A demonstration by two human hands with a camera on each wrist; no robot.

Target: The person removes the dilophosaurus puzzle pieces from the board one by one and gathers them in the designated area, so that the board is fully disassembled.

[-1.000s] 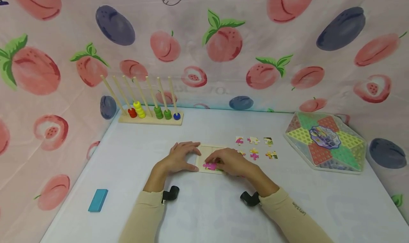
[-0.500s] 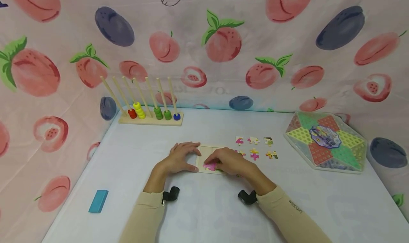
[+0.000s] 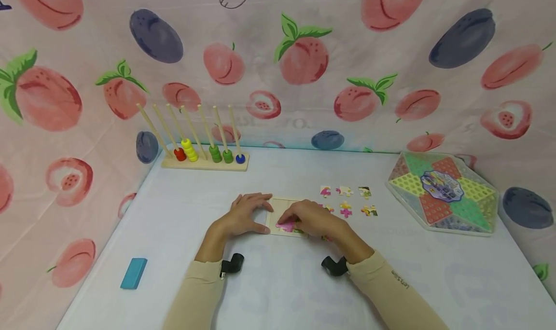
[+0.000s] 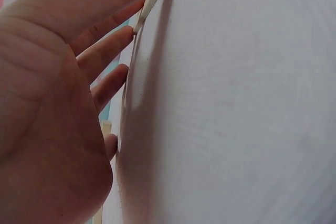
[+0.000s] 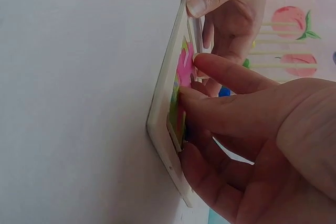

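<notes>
A shallow wooden puzzle tray (image 3: pixel 280 206) lies flat on the white table in the head view. My left hand (image 3: pixel 244 216) rests at its left edge, with thumb and fingers spread. In the right wrist view that left thumb touches the tray's corner. My right hand (image 3: pixel 316 219) bends over the tray, its thumb and index finger at a pink and green jigsaw puzzle piece (image 5: pixel 185 69) near the front left part. The hand hides much of the tray's right side. The left wrist view has the left hand's fingers (image 4: pixel 107 53) touching the table and the tray's edge.
Several loose puzzle pieces (image 3: pixel 345 209) lie in rows right of the tray. A wooden bead rack (image 3: pixel 204 163) with upright rods stands back left. A clear hexagonal box (image 3: pixel 443 190) of coloured shapes lies at right. A blue block (image 3: pixel 133 273) sits front left.
My right forearm and wrist have shifted slightly left, while the right fingertips stay at the same pieces. The left hand and the tray have not visibly moved.
</notes>
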